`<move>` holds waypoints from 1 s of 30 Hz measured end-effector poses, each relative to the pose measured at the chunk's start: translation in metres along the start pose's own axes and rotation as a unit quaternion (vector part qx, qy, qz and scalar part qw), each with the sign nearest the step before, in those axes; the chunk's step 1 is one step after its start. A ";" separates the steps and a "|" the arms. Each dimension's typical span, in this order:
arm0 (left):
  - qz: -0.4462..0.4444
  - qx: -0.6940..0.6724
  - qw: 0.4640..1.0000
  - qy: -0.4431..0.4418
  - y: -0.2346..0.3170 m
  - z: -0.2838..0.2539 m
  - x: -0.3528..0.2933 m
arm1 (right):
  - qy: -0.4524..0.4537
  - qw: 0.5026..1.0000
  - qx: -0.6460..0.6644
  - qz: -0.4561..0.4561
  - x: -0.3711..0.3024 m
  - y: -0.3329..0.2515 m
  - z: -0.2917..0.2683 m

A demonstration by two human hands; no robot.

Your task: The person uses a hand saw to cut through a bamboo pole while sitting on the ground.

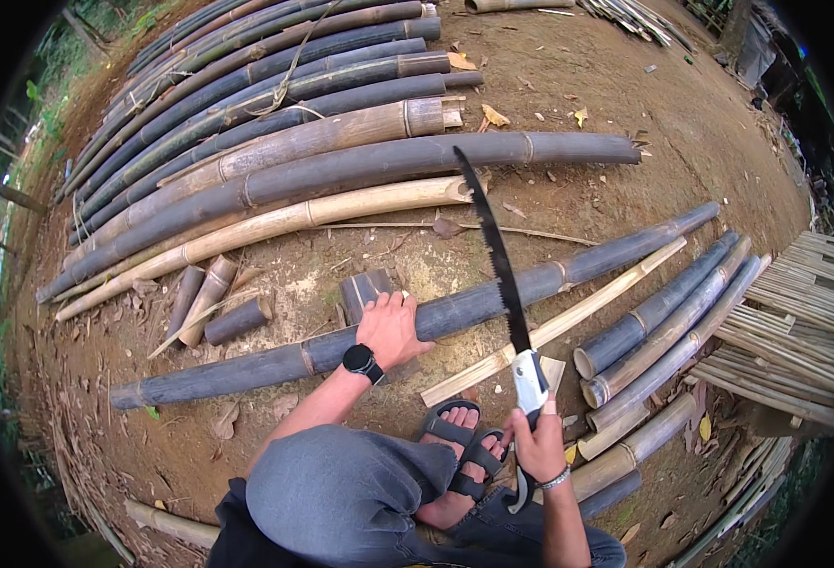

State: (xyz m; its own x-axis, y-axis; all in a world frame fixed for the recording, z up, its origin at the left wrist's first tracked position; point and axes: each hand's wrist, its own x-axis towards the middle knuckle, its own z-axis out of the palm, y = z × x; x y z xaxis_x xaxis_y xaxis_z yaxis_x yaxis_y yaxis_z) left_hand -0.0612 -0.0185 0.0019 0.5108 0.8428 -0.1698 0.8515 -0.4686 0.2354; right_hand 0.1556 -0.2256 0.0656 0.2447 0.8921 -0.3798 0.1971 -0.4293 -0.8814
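A long dark bamboo pole (474, 305) lies across the ground in front of me, resting over a short dark bamboo piece (368, 284). My left hand (389, 331) presses on the pole from above, fingers spread and a watch on the wrist. In my right hand (537, 445) is a hand saw (507, 275) with a long black toothed blade and a silver and black handle. The blade points up and away, appearing over the pole's right part; whether it touches the pole I cannot tell. Pale sawdust lies around the short piece.
Many bamboo poles (275, 114) lie side by side at the far left. Short offcuts (213, 303) sit left of the pole. A split bamboo strip (559, 327) and cut lengths (663, 322) lie to the right, beside a slatted bamboo platform (777, 350). My sandalled feet (464, 445) are close below the pole.
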 end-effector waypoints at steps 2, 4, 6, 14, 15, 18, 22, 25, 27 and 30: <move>-0.005 -0.009 1.000 -0.003 -0.008 0.000 -0.002 | -0.018 0.995 -0.095 -0.004 0.016 0.008 0.019; -0.010 -0.021 1.000 -0.013 -0.008 0.001 -0.001 | -0.028 0.990 -0.139 -0.001 0.029 0.029 0.031; -0.016 -0.038 0.999 -0.028 -0.006 -0.002 0.003 | -0.025 0.983 -0.182 -0.026 0.036 0.043 0.038; -0.030 -0.059 0.996 -0.051 -0.007 0.000 0.008 | -0.021 0.982 -0.180 -0.048 0.056 0.052 0.046; -0.029 -0.057 0.997 -0.052 -0.007 0.001 0.008 | -0.010 0.979 -0.191 -0.077 0.057 0.053 0.046; -0.027 -0.058 0.997 -0.054 -0.009 0.001 0.008 | -0.020 0.980 -0.193 -0.043 0.054 0.055 0.044; -0.029 -0.052 0.997 -0.050 -0.006 0.000 0.008 | -0.024 0.980 -0.196 -0.017 0.054 0.051 0.047; -0.031 -0.051 0.997 -0.051 -0.006 0.000 0.008 | -0.019 0.975 -0.217 -0.029 0.059 0.033 0.053; -0.032 -0.049 0.997 -0.053 -0.005 0.000 0.006 | -0.024 0.977 -0.212 -0.030 0.055 0.038 0.050; -0.034 -0.056 0.995 -0.070 -0.007 0.000 0.009 | -0.024 0.978 -0.205 -0.030 0.056 0.044 0.047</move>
State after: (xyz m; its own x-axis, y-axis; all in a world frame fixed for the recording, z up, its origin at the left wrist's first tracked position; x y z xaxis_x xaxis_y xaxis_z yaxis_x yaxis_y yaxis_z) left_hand -0.0625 -0.0076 -0.0012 0.4710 0.8225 -0.3188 0.8699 -0.3731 0.3226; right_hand 0.1338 -0.1877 -0.0081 0.1787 0.9190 -0.3514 0.5759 -0.3873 -0.7200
